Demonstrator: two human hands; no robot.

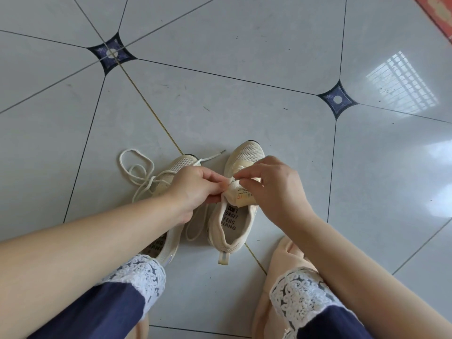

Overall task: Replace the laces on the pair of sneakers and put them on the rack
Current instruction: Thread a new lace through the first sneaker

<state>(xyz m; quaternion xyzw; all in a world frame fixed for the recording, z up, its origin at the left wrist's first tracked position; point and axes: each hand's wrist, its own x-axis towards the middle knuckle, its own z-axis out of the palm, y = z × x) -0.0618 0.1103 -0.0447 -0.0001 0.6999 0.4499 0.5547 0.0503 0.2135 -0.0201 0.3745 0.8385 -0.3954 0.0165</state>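
Cream mesh pair: the left-side sneaker [182, 162] and the right-side sneaker [247, 152] stand side by side on the floor, toes pointing away from the person, with a narrow gap between them.
Left hand: the left hand [195, 184] reaches across from the left with its fingers curled, thumb and forefinger pinching the tongue [238, 195] of the right-side sneaker. Its forearm passes over the heel of the left-side sneaker.
Right hand: the right hand [276, 189] hangs over the same shoe with its wrist raised and fingers bent, the fingertips pinching the tongue's top edge. Whether a lace end is also held, I cannot tell.
Tongue: lifted up and back toward the person, with its printed label showing.
Lace: a cream lace [137, 167] lies in loose loops on the floor left of the left-side sneaker. One end crosses that shoe's toe.
Near edge: navy trouser legs with white lace trim [144, 270] sit close behind the heels, and a peach slipper [288, 250] lies just beside the right-side sneaker's heel.
Open room: pale glossy floor tiles [244, 94] spread wide beyond the toes and to both sides. A red mat [440, 13] lies at the far corner, well apart.
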